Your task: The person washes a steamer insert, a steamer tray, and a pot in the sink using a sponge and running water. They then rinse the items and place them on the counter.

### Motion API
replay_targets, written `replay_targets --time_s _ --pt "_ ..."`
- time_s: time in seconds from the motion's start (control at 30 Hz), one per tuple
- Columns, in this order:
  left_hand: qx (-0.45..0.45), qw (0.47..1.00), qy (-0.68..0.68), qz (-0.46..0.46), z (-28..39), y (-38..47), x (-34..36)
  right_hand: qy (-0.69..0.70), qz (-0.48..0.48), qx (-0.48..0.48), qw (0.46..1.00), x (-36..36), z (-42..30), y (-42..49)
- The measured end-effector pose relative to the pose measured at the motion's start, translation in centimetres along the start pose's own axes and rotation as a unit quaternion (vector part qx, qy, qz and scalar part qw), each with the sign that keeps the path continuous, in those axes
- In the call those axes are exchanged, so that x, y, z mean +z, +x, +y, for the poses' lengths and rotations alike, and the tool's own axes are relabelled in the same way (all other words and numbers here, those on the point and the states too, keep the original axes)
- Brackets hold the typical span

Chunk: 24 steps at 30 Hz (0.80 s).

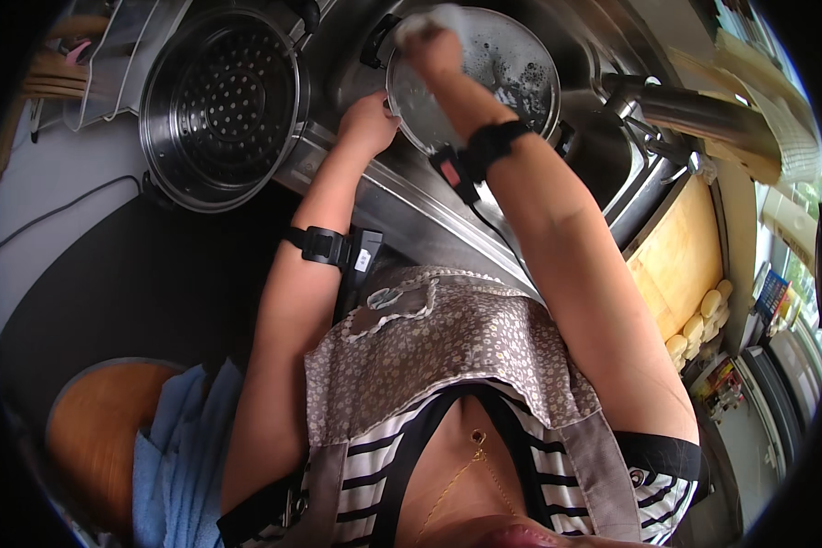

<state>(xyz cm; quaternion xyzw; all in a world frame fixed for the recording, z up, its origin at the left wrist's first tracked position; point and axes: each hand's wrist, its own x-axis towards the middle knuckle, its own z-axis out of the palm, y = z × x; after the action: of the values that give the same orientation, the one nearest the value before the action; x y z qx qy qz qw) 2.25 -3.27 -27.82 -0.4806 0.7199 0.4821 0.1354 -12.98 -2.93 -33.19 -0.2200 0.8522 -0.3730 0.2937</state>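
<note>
A round stainless steel pot (479, 89) with black side handles sits in the metal sink, soapy bubbles over its inside. My left hand (370, 125) grips the near left edge of the pot's rim, its fingertips partly hidden. Over the pot's far left side, my right hand (438, 51) is blurred and closed around a whitish cloth or sponge (445, 22). My right forearm covers part of the pot. Both of my forearms carry black strapped devices.
A steamer pot with a perforated bottom (226, 113) stands left of the sink. The faucet (685, 116) reaches in from the right. Beside the sink lies a wooden board (685, 253), with several pale rounded pieces (702, 318) near it. A blue towel (185, 431) hangs at lower left.
</note>
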Motion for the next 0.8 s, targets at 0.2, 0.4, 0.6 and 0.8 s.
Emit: replay_targets --time_s 0.2,0.4,0.6,0.8 --pt "-0.016 0.988 0.147 0.049 1.5 -0.4 0.0 -0.064 -0.119 -0.065 0.989 0.3 2.7 -2.1" --pt "-0.057 0.978 0.196 0.028 2.9 -0.9 0.3 -0.445 -0.436 -0.364 0.693 -3.3 7.3 -7.3" --pt "-0.067 0.977 0.200 0.037 3.6 -1.5 0.4 -0.547 -0.509 -0.194 0.635 -10.8 8.6 -5.9" --pt "-0.073 0.976 0.206 0.017 3.4 -1.1 0.3 -0.767 -0.203 -0.221 0.567 -14.2 5.4 1.1"
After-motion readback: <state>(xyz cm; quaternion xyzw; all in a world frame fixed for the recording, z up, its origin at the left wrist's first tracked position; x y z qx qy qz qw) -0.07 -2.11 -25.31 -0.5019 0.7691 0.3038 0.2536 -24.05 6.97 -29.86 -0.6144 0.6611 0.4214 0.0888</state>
